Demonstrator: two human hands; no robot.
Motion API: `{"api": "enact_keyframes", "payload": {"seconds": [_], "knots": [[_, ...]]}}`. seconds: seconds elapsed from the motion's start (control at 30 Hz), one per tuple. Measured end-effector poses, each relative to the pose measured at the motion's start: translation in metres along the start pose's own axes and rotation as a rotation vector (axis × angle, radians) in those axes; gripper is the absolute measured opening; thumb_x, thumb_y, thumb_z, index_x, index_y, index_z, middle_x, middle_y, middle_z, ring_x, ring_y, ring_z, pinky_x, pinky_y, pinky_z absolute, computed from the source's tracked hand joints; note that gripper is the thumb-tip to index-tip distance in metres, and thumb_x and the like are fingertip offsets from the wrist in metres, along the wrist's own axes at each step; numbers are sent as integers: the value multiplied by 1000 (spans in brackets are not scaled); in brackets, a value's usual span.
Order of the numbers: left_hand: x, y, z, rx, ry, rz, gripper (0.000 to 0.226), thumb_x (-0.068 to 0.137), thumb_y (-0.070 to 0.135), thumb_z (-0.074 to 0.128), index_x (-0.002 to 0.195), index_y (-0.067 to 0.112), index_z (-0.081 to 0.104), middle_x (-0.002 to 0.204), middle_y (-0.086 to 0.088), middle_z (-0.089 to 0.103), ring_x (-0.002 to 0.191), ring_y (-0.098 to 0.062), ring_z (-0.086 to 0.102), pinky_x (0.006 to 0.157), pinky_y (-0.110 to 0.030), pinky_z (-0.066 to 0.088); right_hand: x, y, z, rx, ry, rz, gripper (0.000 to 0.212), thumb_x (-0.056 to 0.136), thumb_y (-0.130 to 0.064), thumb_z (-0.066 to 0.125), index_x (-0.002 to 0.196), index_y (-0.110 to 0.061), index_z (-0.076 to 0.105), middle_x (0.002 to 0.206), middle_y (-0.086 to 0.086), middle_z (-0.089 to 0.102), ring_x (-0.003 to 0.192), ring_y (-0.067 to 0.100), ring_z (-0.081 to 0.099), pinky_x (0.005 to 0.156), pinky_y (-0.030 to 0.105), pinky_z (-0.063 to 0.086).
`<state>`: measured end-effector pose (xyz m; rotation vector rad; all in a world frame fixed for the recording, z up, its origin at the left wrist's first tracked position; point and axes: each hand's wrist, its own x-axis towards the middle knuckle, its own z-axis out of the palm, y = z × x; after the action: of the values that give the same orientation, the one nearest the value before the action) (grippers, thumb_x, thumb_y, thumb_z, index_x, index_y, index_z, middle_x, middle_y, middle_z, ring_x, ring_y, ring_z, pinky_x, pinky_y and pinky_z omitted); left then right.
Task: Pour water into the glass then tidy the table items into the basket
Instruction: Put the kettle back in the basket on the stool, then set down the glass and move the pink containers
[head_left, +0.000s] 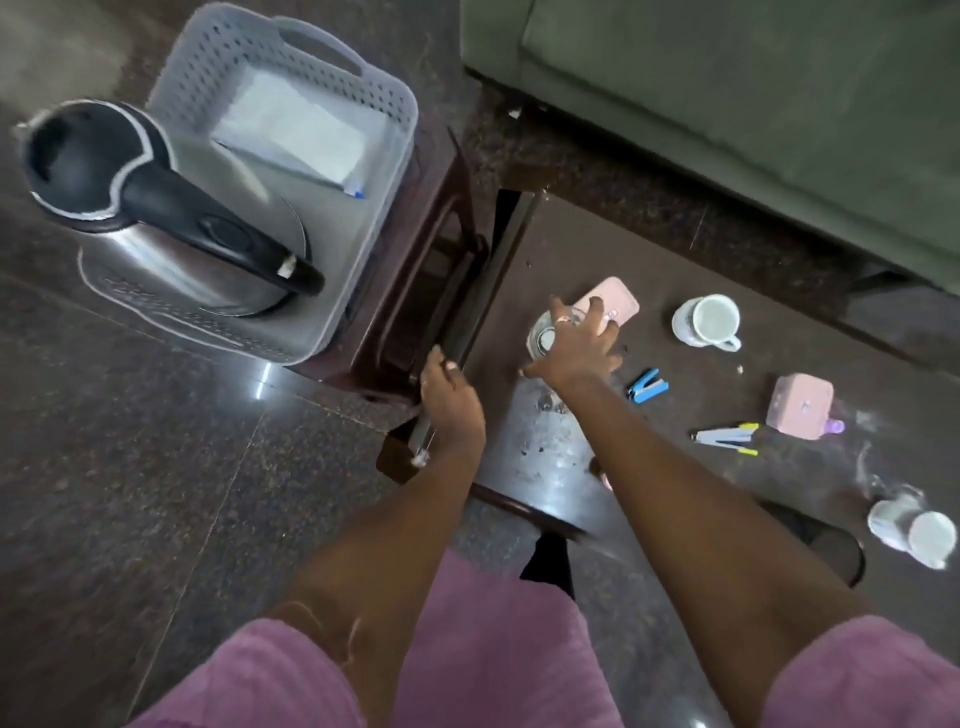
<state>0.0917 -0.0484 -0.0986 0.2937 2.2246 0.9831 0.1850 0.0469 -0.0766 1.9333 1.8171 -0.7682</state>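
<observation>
Fingers of right hand cover glass (pink phone beside).

The basket is pale grey with a perforated dot pattern on its walls, and it holds a white paper. The kettle is shiny silver steel with a black lid and handle. The table is dark brown. On it lie a pink phone case, a white mug, a blue stapler, a pink box and pens in white, blue and yellow. The sofa is dull green; the floor is speckled dark granite.
</observation>
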Motion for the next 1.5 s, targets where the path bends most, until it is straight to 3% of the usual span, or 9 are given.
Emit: {"api": "enact_keyframes", "payload": {"seconds": [0.13,0.3,0.4,0.6,0.8,0.97,1.17,1.3,1.5], "knots": [[-10,-2,16,90,-120,88,38,99,8,36,135,4,43,140,-14,47,130,-25,42,102,-21,29,5,10,12,82,49,-100,89,67,-21,82,138,-35,28,144,12,19,124,41,30,87,52,49],[-36,-4,40,182,-128,124,38,98,6,35,135,5,43,138,-14,49,128,-26,44,106,-31,32,-4,35,8,118,55,-183,87,64,-20,82,135,-33,35,133,11,28,115,39,34,82,46,50],[-57,-4,61,214,-112,209,37,95,-1,36,131,-1,46,132,-19,52,124,-31,46,104,-32,32,-17,65,3,179,47,-189,88,59,-22,84,133,-33,37,130,12,30,111,40,35,87,46,47],[-117,8,122,191,-16,345,36,85,-12,38,114,-4,56,117,-22,60,110,-38,52,93,-27,32,-33,159,-32,199,100,-114,88,59,-25,81,135,-33,36,131,11,30,110,38,35,84,39,47],[-174,31,210,195,-152,485,36,73,-16,43,101,-2,61,104,-21,64,101,-39,56,91,-31,34,-24,264,-91,191,206,-4,87,59,-26,82,134,-35,38,132,13,30,116,40,34,88,44,45],[-195,46,293,388,-475,438,33,87,4,50,120,0,56,122,-20,60,118,-33,51,101,-33,33,-3,337,-130,173,272,35,88,61,-28,83,136,-32,38,137,13,28,117,40,33,91,43,44],[-202,43,359,717,-760,627,79,81,32,68,144,10,25,150,-14,30,137,-31,27,114,-38,23,21,385,-147,219,317,44,85,62,-23,84,134,-31,40,137,12,27,121,39,29,91,49,46],[-200,27,363,724,-794,680,73,78,27,72,139,13,35,143,-13,41,130,-30,38,108,-37,29,34,397,-142,236,314,48,84,63,-22,83,134,-31,40,138,12,27,124,41,28,93,49,45],[-198,5,329,645,-670,632,66,71,32,77,124,8,48,123,-15,56,116,-31,48,100,-35,29,46,386,-129,258,285,14,85,62,-25,84,135,-31,40,135,12,30,122,40,30,93,46,46]]}}
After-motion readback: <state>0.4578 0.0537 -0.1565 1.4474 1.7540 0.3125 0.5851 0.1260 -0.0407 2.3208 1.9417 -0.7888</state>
